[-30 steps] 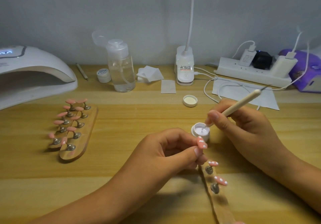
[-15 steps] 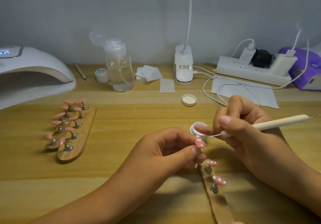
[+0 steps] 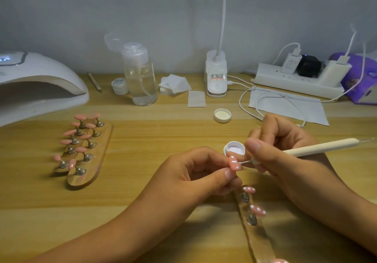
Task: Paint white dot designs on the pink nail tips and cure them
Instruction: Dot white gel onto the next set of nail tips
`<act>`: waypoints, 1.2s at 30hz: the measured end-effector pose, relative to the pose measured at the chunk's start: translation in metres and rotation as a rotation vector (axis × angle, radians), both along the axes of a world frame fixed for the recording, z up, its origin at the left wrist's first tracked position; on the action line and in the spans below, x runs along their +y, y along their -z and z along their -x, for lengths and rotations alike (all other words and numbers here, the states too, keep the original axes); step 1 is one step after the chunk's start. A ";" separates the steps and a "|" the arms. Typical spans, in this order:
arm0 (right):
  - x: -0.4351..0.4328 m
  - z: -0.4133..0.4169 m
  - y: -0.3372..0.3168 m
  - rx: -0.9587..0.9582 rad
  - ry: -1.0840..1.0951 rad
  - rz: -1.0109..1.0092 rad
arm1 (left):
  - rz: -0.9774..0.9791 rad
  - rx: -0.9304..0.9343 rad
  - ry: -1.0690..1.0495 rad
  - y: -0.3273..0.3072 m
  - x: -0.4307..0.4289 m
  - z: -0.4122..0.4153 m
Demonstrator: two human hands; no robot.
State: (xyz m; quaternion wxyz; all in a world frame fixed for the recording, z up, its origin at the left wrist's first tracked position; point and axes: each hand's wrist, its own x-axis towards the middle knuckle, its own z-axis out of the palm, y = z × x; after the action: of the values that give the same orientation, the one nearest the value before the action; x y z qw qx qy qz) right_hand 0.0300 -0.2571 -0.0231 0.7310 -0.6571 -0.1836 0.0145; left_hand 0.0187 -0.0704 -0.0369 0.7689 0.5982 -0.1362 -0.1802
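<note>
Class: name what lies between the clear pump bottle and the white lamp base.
In the head view, a stack of white wipes and one loose wipe lie between bottle and lamp base.

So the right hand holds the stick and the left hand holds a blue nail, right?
Not blue: the head view shows the nail in the left hand is pink with white dots. The right hand does hold the stick.

Matt wood-grain table (image 3: 142, 181), smooth glossy white plastic curing lamp (image 3: 40, 75), clear plastic bottle (image 3: 140, 79), wooden holder strip (image 3: 99, 154) with dull metal stands (image 3: 87, 157), glossy pink nail tip (image 3: 234, 163), matt cream dotting tool (image 3: 318, 147) with thin metal needle (image 3: 244, 162), white plastic jar (image 3: 234, 148)
</note>
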 end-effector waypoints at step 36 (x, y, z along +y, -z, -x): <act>0.002 -0.003 0.002 0.023 -0.037 -0.020 | -0.052 -0.036 0.010 0.003 0.001 -0.001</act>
State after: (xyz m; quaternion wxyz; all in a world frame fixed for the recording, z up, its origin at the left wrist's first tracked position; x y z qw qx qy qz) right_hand 0.0327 -0.2553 -0.0246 0.7391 -0.6461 -0.1874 0.0338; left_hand 0.0193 -0.0689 -0.0395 0.7495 0.6206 -0.1481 -0.1767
